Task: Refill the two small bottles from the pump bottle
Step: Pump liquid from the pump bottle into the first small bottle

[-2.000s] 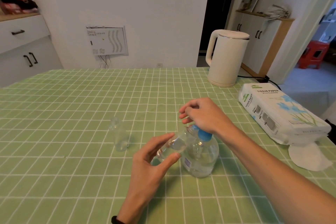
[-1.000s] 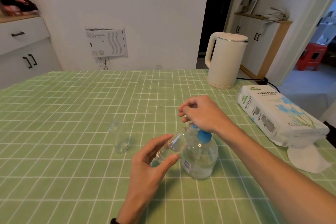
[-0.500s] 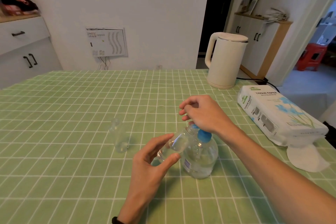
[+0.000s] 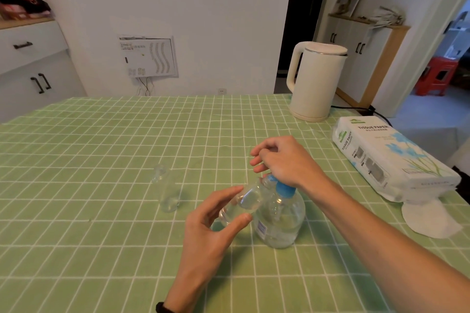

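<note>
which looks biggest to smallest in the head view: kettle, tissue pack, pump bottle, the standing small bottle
1. tissue pack
2. kettle, though it stands farther back, so these two are unsure
3. pump bottle
4. standing small bottle
</note>
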`<state>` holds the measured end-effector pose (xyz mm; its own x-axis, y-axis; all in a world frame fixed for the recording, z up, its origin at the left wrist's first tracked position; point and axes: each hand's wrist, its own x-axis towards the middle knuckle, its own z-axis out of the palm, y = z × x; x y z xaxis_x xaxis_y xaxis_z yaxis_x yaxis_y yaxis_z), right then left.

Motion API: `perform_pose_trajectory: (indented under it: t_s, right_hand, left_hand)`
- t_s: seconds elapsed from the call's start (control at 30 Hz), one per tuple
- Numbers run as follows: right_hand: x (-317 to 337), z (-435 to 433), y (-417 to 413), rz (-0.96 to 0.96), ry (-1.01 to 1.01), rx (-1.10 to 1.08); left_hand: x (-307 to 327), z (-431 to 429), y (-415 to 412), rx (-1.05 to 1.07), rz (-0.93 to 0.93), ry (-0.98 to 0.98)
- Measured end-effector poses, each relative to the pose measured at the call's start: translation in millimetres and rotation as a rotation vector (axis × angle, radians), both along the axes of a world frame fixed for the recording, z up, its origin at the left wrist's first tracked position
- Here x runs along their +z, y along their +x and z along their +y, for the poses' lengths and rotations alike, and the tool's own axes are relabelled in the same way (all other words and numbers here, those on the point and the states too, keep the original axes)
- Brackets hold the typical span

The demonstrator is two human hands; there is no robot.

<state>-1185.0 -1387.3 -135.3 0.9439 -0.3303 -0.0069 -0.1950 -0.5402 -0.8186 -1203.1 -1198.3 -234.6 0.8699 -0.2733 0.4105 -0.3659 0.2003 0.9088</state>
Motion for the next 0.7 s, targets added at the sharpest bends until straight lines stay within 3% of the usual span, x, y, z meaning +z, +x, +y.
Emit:
perform_pose_trajectory:
  t_s: [0.7]
  right_hand:
    - [1.1,1.9,-1.2,-0.004,0.028,0.002]
  left_hand:
    - [-6.1,-0.5,1.8,0.007,0.0,0.026]
